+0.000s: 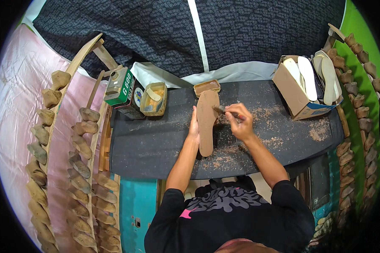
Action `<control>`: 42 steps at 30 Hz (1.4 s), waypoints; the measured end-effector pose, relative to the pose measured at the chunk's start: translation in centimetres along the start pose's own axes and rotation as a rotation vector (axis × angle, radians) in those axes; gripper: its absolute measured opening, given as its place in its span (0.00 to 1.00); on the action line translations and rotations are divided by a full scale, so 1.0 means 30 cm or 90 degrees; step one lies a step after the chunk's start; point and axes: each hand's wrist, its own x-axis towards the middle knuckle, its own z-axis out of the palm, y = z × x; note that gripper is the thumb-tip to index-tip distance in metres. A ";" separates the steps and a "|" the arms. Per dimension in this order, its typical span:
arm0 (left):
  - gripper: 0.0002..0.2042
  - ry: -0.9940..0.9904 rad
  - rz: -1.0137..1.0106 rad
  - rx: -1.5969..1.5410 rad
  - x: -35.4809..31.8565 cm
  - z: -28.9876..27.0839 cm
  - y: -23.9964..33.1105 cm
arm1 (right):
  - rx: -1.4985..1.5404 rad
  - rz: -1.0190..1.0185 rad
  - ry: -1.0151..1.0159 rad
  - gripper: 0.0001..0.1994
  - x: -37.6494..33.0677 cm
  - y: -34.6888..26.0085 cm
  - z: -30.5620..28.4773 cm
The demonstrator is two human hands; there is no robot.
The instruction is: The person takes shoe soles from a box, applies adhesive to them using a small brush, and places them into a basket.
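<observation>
A long brown shoe insole (207, 122) lies on the dark worktable (147, 139), its toe pointing away from me. My left hand (194, 126) presses flat along the insole's left edge. My right hand (240, 120) is closed around a small brush (220, 109) whose tip rests on the insole's upper right side. A small open tin (207, 87) holding a brown substance sits just beyond the insole's toe.
A yellow tub (153, 98) and a green can (119, 86) stand at the table's back left. A cardboard box (297, 95) with pale insoles sits at the back right. Brown shavings (318, 130) litter the table. Racks of wooden shoe lasts (82, 147) flank both sides.
</observation>
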 end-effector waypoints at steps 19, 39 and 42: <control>0.34 -0.070 -0.025 0.039 0.003 -0.069 -0.023 | -0.048 -0.044 -0.001 0.04 0.099 0.030 -0.010; 0.36 -0.191 -0.031 -0.037 -0.006 -0.040 0.011 | 0.177 0.149 -0.049 0.05 -0.056 -0.030 0.037; 0.31 -0.204 -0.043 -0.024 -0.021 -0.028 -0.014 | 0.114 0.120 -0.044 0.05 -0.045 -0.025 0.036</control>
